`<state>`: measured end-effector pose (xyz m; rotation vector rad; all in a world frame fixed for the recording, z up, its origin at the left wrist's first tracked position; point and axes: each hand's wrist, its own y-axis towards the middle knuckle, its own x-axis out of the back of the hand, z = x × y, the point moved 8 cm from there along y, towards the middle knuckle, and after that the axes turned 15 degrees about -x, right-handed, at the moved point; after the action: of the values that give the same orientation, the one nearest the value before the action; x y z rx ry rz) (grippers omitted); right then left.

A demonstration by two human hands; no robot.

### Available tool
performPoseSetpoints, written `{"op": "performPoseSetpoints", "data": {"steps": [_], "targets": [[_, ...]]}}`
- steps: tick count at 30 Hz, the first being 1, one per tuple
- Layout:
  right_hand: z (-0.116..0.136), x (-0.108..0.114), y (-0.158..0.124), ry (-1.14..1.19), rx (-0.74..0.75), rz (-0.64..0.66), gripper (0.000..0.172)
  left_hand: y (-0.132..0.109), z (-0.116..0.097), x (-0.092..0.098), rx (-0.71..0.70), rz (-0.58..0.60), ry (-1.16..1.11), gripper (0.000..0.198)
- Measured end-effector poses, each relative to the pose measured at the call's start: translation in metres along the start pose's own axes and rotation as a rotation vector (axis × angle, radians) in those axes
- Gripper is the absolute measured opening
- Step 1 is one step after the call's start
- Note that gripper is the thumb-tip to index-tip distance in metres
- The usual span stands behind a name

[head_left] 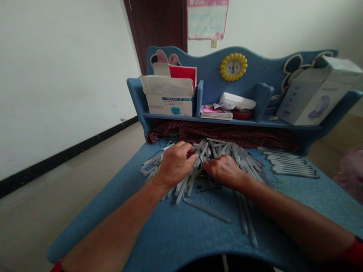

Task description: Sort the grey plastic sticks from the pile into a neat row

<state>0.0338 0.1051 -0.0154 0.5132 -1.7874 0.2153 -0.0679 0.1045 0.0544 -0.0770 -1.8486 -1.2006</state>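
Observation:
A heap of clear plastic pen barrels point(183, 187) is spread over the blue desk between and behind my hands. My left hand point(177, 162) is closed at the heap's left side, thumb and fingers pinched together; what they hold is hidden. Close by on the right, my right hand point(224, 170) is closed around a thin dark stick point(201, 159) that looks like a pen refill and slants toward the left fingertips. One loose pen barrel point(208, 210) lies nearer me. Small dark parts point(210, 188) lie just below the hands.
A row of assembled-looking pens point(292, 164) lies at the right. Behind the heap, a dark red checked cloth point(221, 134) is bunched under a blue shelf point(176, 116). The shelf carries a mask box point(170, 105), a paper stack point(217, 115) and a white carton point(314, 94).

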Motion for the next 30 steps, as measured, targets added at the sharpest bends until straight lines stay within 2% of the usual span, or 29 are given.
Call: {"op": "performPoseSetpoints", "data": {"steps": [4,7,10,13,16,19,21,24,27,30], "targets": [[-0.007,0.004,-0.002,0.06,0.0,-0.099,0.023,0.0,0.002,0.002,0.036,-0.021,-0.023,0.008],[-0.028,0.014,-0.002,0.252,-0.093,-0.203,0.024,-0.001,0.009,0.003,0.131,-0.054,-0.096,0.009],[-0.054,0.023,-0.002,0.69,-0.183,-0.233,0.022,-0.004,0.018,-0.002,0.277,-0.063,-0.295,0.012],[-0.068,0.021,-0.001,1.199,-0.228,-0.093,0.019,-0.009,0.021,-0.015,0.401,-0.007,-0.538,0.015],[-0.067,0.02,-0.003,1.486,-0.24,0.067,0.02,-0.012,0.013,-0.029,0.465,0.083,-0.79,0.014],[-0.061,0.026,-0.006,1.605,-0.203,0.131,0.017,-0.014,0.003,-0.039,0.511,0.118,-1.038,0.014],[-0.058,0.027,-0.007,1.652,-0.2,0.145,0.017,-0.015,0.0,-0.041,0.548,0.09,-1.146,0.016],[-0.056,0.024,-0.005,1.757,-0.241,0.094,0.022,-0.015,0.002,-0.039,0.601,-0.007,-1.218,0.019],[-0.049,0.017,-0.003,1.854,-0.257,0.071,0.032,-0.013,0.005,-0.035,0.609,-0.105,-1.223,0.019],[-0.037,0.015,-0.002,1.903,-0.217,0.08,0.028,-0.013,0.006,-0.034,0.592,-0.126,-1.201,0.018]]}}
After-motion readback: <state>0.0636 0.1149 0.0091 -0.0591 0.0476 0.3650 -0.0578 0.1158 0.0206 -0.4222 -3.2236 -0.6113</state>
